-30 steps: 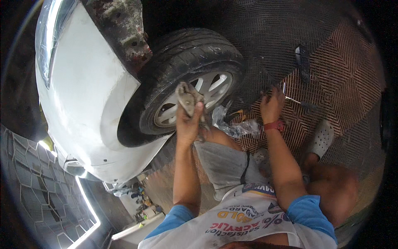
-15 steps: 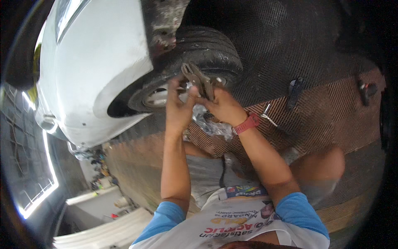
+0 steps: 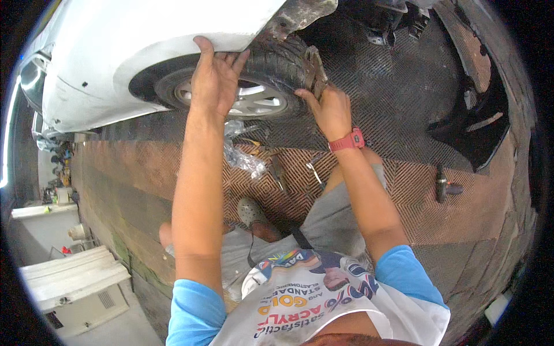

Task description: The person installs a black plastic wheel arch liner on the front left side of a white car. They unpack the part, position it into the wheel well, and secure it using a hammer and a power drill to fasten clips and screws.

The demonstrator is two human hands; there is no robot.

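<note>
In the left hand (image 3: 215,83), the arch edge of a white fender (image 3: 161,40), with the thumb against its outer face and the other fingertips partly hidden under the lip. In the right hand (image 3: 334,112), at the tire's (image 3: 271,64) right side, a pliers-like metal tool (image 3: 313,64), mostly concealed at the handles; contact with the tire hard to judge. Nearer, right of the left forearm, crumpled clear plastic (image 3: 249,162). Far left, fender cut off by the view's edge.
</note>
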